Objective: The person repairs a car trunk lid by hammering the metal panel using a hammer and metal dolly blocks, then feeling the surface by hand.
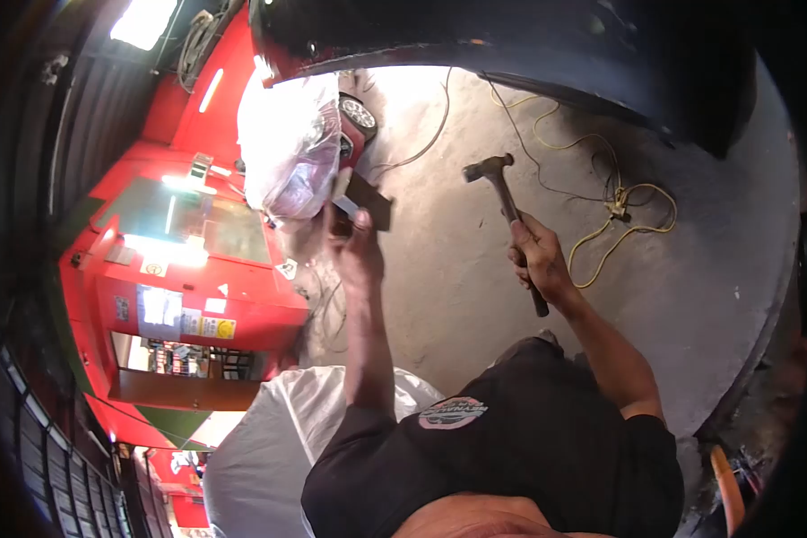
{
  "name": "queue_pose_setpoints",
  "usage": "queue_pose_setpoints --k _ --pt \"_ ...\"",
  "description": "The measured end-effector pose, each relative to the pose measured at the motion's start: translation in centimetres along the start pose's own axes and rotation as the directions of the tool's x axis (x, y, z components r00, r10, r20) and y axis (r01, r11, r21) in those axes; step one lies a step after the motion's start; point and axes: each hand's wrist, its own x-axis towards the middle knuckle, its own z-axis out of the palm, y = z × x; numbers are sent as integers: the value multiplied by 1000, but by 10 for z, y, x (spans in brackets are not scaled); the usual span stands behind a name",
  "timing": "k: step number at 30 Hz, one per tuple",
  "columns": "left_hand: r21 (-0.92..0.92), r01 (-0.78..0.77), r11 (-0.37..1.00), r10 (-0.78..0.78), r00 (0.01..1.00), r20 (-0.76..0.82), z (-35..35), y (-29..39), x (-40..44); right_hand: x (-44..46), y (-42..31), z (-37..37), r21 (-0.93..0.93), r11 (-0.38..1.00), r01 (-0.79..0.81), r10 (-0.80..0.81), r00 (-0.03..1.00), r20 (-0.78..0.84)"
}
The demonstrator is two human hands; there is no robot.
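Note:
A hammer (502, 193) with a dark metal head and a long handle is gripped in my right hand (538, 255), its head pointing up and to the left. My left hand (356, 251) is raised at the centre-left, fingers closed around a dark, flat, block-like object (368, 201) with a pale face on one side. The two hands are apart, and the hammer does not touch the block.
A dark, glossy vehicle panel (475, 67) spans the top. Yellow cord (637, 215) and thin cables lie on the concrete floor (457, 269). A plastic-covered car (287, 143) stands upper left, beside a red-walled office (260, 314). A grey cover (260, 448) is at lower left.

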Motion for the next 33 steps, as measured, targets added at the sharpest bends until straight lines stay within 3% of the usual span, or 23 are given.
queue_pose_setpoints --k 3,4,5,6,8,9,11,13,15,16,18,20,21,23,24,25,27,29,30,32,33 --pt "449 -282 848 259 959 113 5 37 38 13 1 12 76 997 33 -38 998 54" --pt "524 -283 803 269 957 106 8 47 49 21 -1 18 108 993 42 -49 997 59" --pt "595 -286 752 282 954 102 11 55 61 29 -5 26 270 958 92 -123 987 100" --pt "611 -367 701 331 927 178 5 58 77 38 -4 34 427 894 132 -204 971 127" --pt "686 -506 523 398 857 328 5 70 106 66 12 55 505 847 168 -267 955 131" --pt "678 -531 509 382 845 374 0 74 122 79 19 64 550 813 192 -312 941 132" --pt "665 -624 409 404 778 482 12 78 138 96 25 73 427 870 246 -374 894 248" --pt "633 -675 379 415 735 536 3 75 162 120 35 94 461 807 368 -513 823 242" --pt "552 -727 409 422 687 592 4 79 171 133 32 119 548 752 367 -560 793 238" --pt "467 -713 523 409 691 596 7 80 177 136 24 129 631 707 319 -537 823 186" --pt "507 -749 427 410 660 630 11 87 184 149 13 148 750 612 251 -508 852 129" --pt "624 -743 243 430 659 617 22 93 177 167 9 156 731 615 295 -586 791 174" --pt "632 -743 221 424 657 624 18 94 180 174 7 160 699 630 340 -642 733 222" --pt "532 -791 302 419 611 671 12 100 187 182 -2 169 691 642 332 -647 718 256" --pt "547 -790 276 426 611 667 12 100 188 187 -5 173 647 603 467 -711 682 170" --pt "563 -788 251 434 611 662 11 99 188 188 -7 174 649 593 475 -712 686 148" --pt "490 -809 325 421 588 691 13 97 188 189 -13 176 654 574 493 -713 693 104" --pt "483 -812 328 434 583 687 18 93 189 189 -19 186 767 384 514 -646 743 -174" --pt "478 -813 333 448 582 679 18 93 189 197 -21 192 646 484 590 -671 725 -159" --pt "523 -797 301 433 603 670 12 100 190 210 -23 202 499 472 727 -831 555 -24" --pt "554 -784 280 412 620 668 12 102 191 210 -26 197 501 489 714 -827 563 5"
